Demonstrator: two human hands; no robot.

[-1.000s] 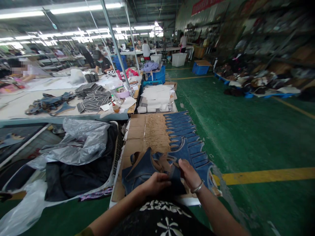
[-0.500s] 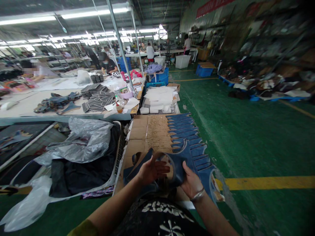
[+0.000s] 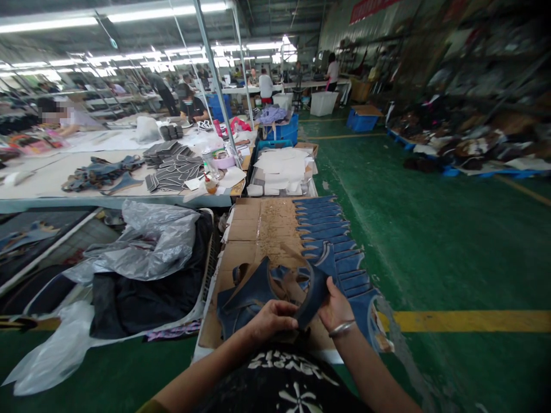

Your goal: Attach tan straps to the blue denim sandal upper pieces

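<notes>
Both hands have dropped lower since a moment ago: the left hand (image 3: 272,319) now curls palm-down, and the right hand (image 3: 336,307) stays closed on the curved blue denim piece (image 3: 312,292). It sits just above the cardboard-topped table (image 3: 245,229), beside laid-out denim pieces (image 3: 322,226)

- The cut pieces (image 3: 331,241) lie in a row on the right side of the cardboard surface (image 3: 252,229).
- A plastic bag (image 3: 146,241) lies left of it.
- White sheets (image 3: 282,166) lie behind it.
</notes>
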